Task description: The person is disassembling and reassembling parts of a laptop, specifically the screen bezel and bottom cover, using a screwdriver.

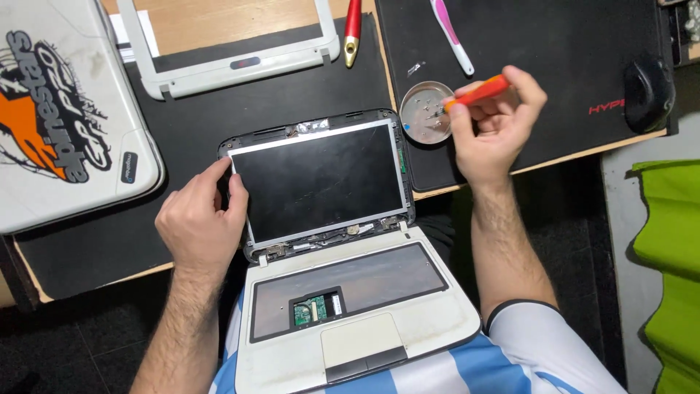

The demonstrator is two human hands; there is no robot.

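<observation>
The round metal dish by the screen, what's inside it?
The round metal dish holds a few tiny dark bits, likely screws. The orange screwdriver in the right hand reaches into it, and its tip and the fingers cover the dish's right edge.

Bare forearms; light-blue and white striped shirt [510, 357].
</observation>
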